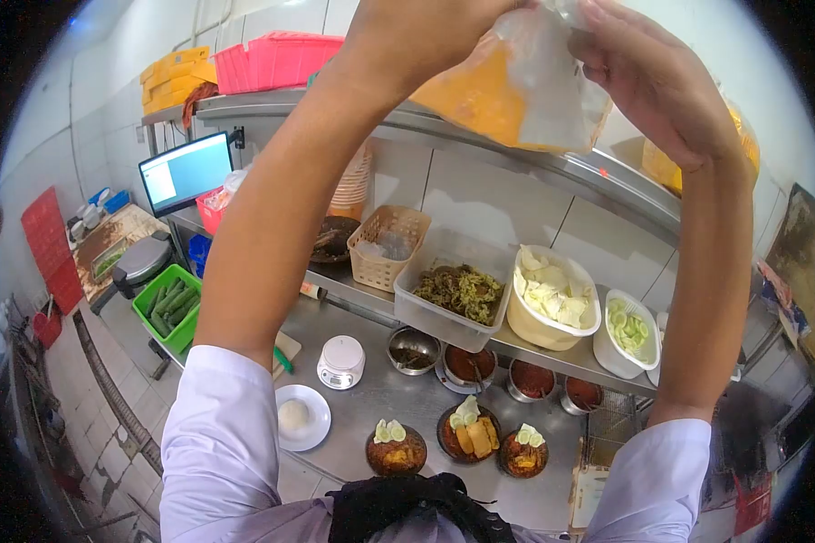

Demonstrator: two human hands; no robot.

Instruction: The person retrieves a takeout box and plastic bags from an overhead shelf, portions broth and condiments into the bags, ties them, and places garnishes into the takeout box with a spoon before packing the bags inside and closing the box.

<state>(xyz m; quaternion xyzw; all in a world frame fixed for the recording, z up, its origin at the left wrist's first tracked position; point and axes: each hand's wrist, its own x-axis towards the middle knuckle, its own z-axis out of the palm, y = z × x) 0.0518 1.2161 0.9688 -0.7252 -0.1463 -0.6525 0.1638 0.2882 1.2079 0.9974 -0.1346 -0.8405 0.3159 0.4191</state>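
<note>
Both my hands are raised high in front of the upper shelf, with a clear plastic bag [516, 90] of yellow-orange food between them. My right hand [638, 77] is closed, thumb and fingers pinching the bag's gathered top. My left hand [453, 23] is closed at the bag's upper left side; its fingertips are partly hidden by the frame edge. Far below, on the steel counter, stand three dark dishes of red sauce topped with cucumber slices: a left dish [396, 450], a middle dish [468, 430] with yellow pieces, and a right dish [523, 452].
A lower shelf holds a clear tub of fried greens [450, 294], a cabbage tub [552, 299] and a cucumber basket [627, 333]. Sauce bowls [469, 364], a white scale [340, 362] and a plate with rice [303, 418] stand on the counter. Overhead runs a steel shelf [272, 106].
</note>
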